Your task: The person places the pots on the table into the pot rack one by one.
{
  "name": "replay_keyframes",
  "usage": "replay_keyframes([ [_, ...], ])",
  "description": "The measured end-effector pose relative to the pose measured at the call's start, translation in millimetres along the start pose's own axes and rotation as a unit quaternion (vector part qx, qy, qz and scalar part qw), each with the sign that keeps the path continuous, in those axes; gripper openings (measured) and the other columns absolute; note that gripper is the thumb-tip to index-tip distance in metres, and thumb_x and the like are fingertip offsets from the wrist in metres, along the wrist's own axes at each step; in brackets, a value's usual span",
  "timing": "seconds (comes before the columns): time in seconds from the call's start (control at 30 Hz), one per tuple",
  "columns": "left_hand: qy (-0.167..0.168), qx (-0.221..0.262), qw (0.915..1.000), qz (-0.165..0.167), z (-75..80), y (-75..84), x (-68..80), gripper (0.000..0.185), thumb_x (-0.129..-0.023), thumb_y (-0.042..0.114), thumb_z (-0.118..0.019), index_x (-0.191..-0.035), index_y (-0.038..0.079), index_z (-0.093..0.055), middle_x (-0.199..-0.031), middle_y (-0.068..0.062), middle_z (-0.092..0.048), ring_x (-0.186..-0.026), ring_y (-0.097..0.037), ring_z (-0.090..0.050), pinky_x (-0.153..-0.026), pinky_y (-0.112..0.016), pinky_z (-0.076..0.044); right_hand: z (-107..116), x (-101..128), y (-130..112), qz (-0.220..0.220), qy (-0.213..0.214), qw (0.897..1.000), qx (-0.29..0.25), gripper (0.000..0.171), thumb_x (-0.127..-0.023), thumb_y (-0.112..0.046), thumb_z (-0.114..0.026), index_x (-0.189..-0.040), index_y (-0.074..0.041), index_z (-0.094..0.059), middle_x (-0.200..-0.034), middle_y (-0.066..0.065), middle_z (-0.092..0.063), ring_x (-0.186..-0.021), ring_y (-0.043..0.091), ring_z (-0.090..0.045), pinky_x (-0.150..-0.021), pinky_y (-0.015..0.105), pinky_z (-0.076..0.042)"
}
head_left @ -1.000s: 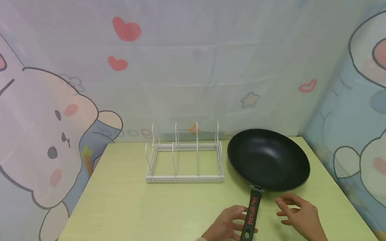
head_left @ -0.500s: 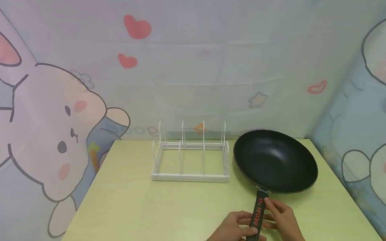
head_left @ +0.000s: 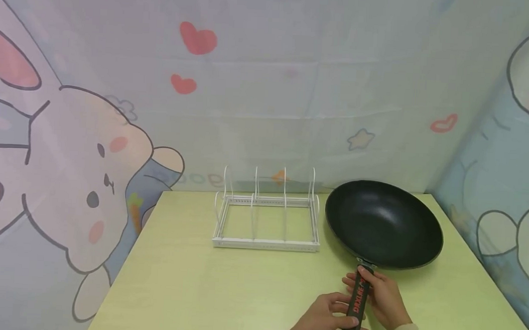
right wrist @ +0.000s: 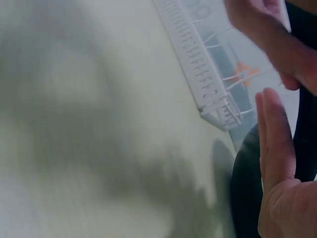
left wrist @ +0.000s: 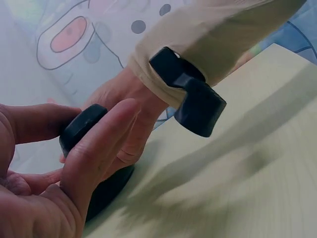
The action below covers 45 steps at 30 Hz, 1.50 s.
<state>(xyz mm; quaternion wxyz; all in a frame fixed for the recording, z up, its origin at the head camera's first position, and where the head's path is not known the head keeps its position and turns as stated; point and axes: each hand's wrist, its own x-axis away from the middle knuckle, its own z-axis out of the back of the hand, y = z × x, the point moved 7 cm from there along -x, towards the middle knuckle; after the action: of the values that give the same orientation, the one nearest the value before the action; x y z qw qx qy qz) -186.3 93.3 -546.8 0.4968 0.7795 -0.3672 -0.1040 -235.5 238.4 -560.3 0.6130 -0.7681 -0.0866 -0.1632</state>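
A black frying pan (head_left: pixel 383 223) sits at the right of the pale green table (head_left: pixel 204 291), its black handle (head_left: pixel 359 297) with red lettering pointing toward me. My left hand (head_left: pixel 334 320) grips the near end of the handle, fingers wrapped over it. My right hand (head_left: pixel 362 284) holds the handle higher up, close to the pan, thumb on top. In the left wrist view my left fingers (left wrist: pixel 99 144) curl round the handle's end (left wrist: pixel 81 124), with my right wrist behind it. The right wrist view shows my right fingers (right wrist: pixel 276 144) beside the dark pan (right wrist: pixel 245 198).
A white wire rack (head_left: pixel 268 220) with several upright dividers stands left of the pan near the back edge; it also appears as the rack (right wrist: pixel 198 69) in the right wrist view. Cartoon-print curtains close in the back and sides. Bare tabletop lies at the left and front.
My right hand came in from the right and closed on the handle, then slid up toward the pan. The left hand tightened on the handle's end. The head view shifted left.
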Motion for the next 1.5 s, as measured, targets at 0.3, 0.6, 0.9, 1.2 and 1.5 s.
replay_keyframes([
  [0.3,0.007,-0.01,0.9999,-0.011,-2.3,3.1,-0.6,0.033,-0.09,-0.004,-0.067,-0.122,0.003,-0.063,-0.108,-0.017,-0.069,-0.101,-0.042,-0.073,-0.062,-0.034,-0.064,-2,0,-5,-0.003,-0.008,0.998,-0.057,0.026,-0.103,-0.025,-0.058,-0.111,-0.003,-0.069,-0.097,0.004,-0.079,-0.094,0.013,-0.077,-0.09,0.032,-0.062],
  [0.6,0.028,-0.024,0.9989,-0.028,-4.3,6.8,-0.7,0.032,-0.087,-0.009,-0.068,-0.118,0.0,-0.064,-0.109,-0.023,-0.069,-0.095,-0.043,-0.074,-0.06,-0.037,-0.064,-5,1,-6,-0.019,-0.029,0.996,-0.087,0.021,-0.103,-0.021,-0.057,-0.107,-0.004,-0.069,-0.096,0.005,-0.077,-0.095,0.015,-0.076,-0.09,0.031,-0.061],
  [0.9,0.042,-0.03,0.9981,-0.034,-9.5,5.5,1.0,0.034,-0.086,-0.015,-0.064,-0.116,-0.001,-0.057,-0.105,-0.018,-0.064,-0.095,-0.043,-0.074,-0.063,-0.034,-0.064,-7,4,-7,-0.033,-0.045,0.992,-0.115,0.02,-0.104,-0.017,-0.055,-0.093,-0.011,-0.07,-0.09,0.001,-0.075,-0.089,0.01,-0.073,-0.088,0.026,-0.061],
  [1.2,0.026,-0.034,0.9985,-0.035,-21.8,12.0,4.2,0.034,-0.088,-0.015,-0.059,-0.116,0.002,-0.049,-0.113,-0.021,-0.062,-0.101,-0.048,-0.071,-0.067,-0.032,-0.064,-6,12,-13,-0.03,-0.034,0.992,-0.115,0.026,-0.104,-0.019,-0.055,-0.087,-0.017,-0.073,-0.083,-0.005,-0.074,-0.086,0.006,-0.072,-0.086,0.022,-0.06],
  [1.5,-0.011,-0.057,0.9965,-0.059,-33.1,27.9,7.9,0.034,-0.09,-0.012,-0.058,-0.118,0.005,-0.048,-0.112,-0.01,-0.061,-0.107,-0.061,-0.061,-0.071,-0.026,-0.063,-10,19,-29,-0.016,-0.034,0.993,-0.114,0.021,-0.103,-0.022,-0.056,-0.09,-0.018,-0.072,-0.089,-0.005,-0.073,-0.088,0.005,-0.071,-0.087,0.021,-0.06],
])
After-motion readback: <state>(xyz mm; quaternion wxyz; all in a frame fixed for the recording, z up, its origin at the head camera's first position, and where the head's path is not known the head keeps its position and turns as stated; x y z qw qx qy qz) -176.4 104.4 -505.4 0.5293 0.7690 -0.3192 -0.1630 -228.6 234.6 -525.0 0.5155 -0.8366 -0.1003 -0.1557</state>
